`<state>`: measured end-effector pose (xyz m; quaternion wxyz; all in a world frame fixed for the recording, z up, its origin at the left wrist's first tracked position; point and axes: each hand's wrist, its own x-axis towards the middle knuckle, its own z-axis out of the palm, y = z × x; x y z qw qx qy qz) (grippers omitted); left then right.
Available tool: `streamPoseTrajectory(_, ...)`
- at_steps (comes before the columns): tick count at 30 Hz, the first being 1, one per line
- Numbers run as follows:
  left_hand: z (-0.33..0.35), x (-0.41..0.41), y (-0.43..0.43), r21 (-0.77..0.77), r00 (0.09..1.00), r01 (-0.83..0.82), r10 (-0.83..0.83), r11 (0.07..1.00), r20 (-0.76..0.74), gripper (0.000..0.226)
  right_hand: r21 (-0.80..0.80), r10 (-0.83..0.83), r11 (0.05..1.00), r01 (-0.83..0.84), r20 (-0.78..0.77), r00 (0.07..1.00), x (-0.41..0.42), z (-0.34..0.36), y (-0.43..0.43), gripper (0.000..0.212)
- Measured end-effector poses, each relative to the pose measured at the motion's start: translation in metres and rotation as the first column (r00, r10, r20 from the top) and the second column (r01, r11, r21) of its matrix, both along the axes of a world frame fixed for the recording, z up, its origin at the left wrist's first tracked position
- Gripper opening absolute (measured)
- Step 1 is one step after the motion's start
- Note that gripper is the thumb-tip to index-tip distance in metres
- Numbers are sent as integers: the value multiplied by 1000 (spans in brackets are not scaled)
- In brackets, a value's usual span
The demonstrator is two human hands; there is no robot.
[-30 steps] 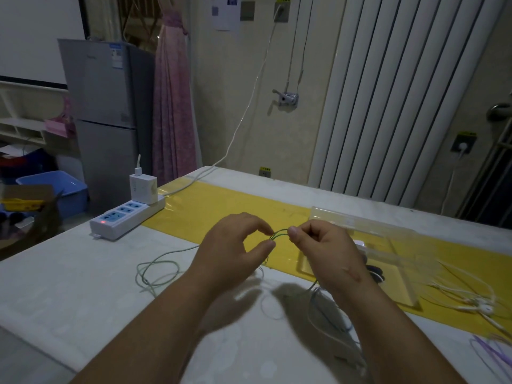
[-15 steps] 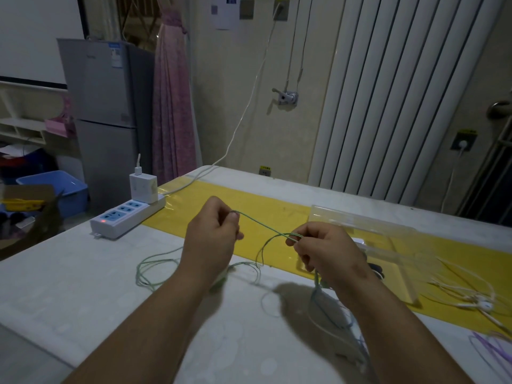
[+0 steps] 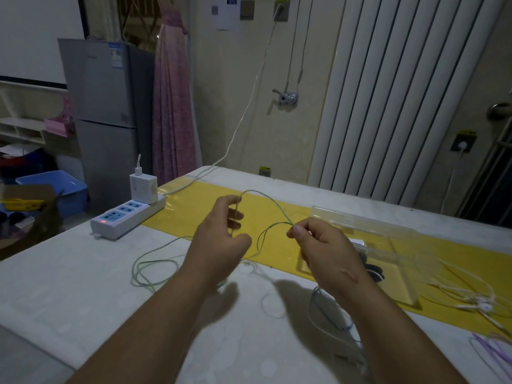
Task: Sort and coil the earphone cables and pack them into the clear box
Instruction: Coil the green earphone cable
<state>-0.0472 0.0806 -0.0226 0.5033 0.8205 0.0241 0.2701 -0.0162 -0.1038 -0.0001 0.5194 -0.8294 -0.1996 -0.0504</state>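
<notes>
Head view, nearest first: two bare forearms reach out over the white table (image 3: 69,295). Under the right forearm a blue cable (image 3: 318,309) lies in loose bends, and at the bottom right corner purple cable (image 3: 493,353) shows in part. The right hand (image 3: 327,250) has its grip closed on the green cable (image 3: 273,202), thumb and forefinger pinching it where a small loop hangs down. From that pinch the cable arches up and over to the left hand (image 3: 221,236), whose fingers curl around the strand while the thumb stands away from them. The rest of the green cable drops behind the left hand and lies in wide slack loops on the table to the left.

Just beyond the right hand sits the clear box (image 3: 360,223), open, on a yellow strip (image 3: 194,214) that crosses the table; something dark (image 3: 374,271) lies inside it, partly hidden by the hand. White earphones (image 3: 476,302) lie tangled to the right of the box. At the left edge of the table is a white power strip (image 3: 122,217) with a charger (image 3: 143,188) plugged in. Farther back stand a grey fridge (image 3: 105,106), a pink curtain (image 3: 171,106) and a white radiator (image 3: 401,92).
</notes>
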Motion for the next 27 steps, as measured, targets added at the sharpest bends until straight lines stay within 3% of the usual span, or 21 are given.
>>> streamPoseTrajectory(3,-2,0,-4,111,999,39,-41,993,17,91,66,20,998,-18,-18,1000,0,-3,2,23)
streamPoseTrajectory(6,-1,0,-6,173,1000,7,-12,985,27,97,108,35,994,-35,-1,999,-1,-2,3,24)
streamPoseTrajectory(10,-2,3,-6,271,998,14,1,962,-55,72,169,62,984,-58,-20,998,-1,1,3,23)
streamPoseTrajectory(16,-4,7,-5,134,998,55,-54,989,-14,41,461,179,882,-98,-136,974,-7,12,1,34)
streamPoseTrajectory(19,-8,11,-1,310,993,34,3,950,-116,19,635,148,772,-26,-141,979,-3,14,0,36)
streamPoseTrajectory(23,-9,17,10,474,987,-11,85,881,-136,30,807,105,584,90,-185,977,3,20,-9,29)
streamPoseTrajectory(25,-8,12,9,414,991,51,5,909,-135,35,793,85,600,104,-193,978,5,18,-9,27)
streamPoseTrajectory(27,-4,4,1,152,972,176,-147,973,-182,37,765,83,637,98,-194,977,5,16,-8,27)
